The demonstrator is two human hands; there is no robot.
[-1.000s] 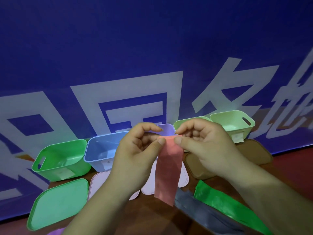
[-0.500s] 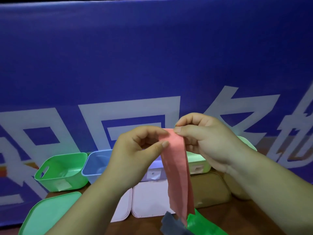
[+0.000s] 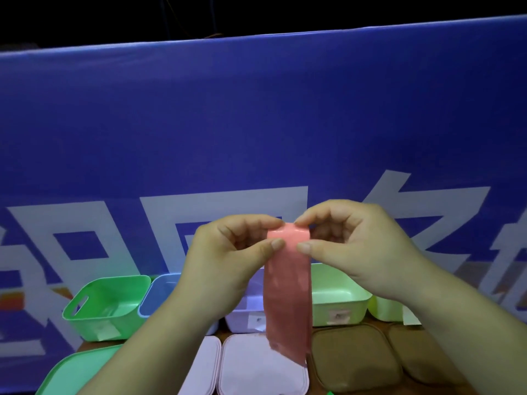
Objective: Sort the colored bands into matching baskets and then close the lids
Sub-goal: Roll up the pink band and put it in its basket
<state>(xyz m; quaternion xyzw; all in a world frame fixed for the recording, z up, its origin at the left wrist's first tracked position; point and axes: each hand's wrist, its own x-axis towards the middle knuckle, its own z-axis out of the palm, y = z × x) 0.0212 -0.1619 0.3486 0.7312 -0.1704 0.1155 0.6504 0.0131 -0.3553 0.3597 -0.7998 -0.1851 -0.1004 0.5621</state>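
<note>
The pink band [image 3: 288, 295] hangs in mid-air, its top edge pinched by the left hand [image 3: 228, 258] at nine o'clock and the right hand [image 3: 356, 246] at three, likely to spread it and judge its colour. Behind it at six o'clock the lilac basket [image 3: 242, 317] stands open, a pale lid [image 3: 256, 366] laid in front, presumably for closing afterwards.

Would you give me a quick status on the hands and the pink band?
Left hand and right hand pinch pink band at top. Band hangs before open baskets, in none. Lids lie off in front. Nothing blocking seen.
</note>
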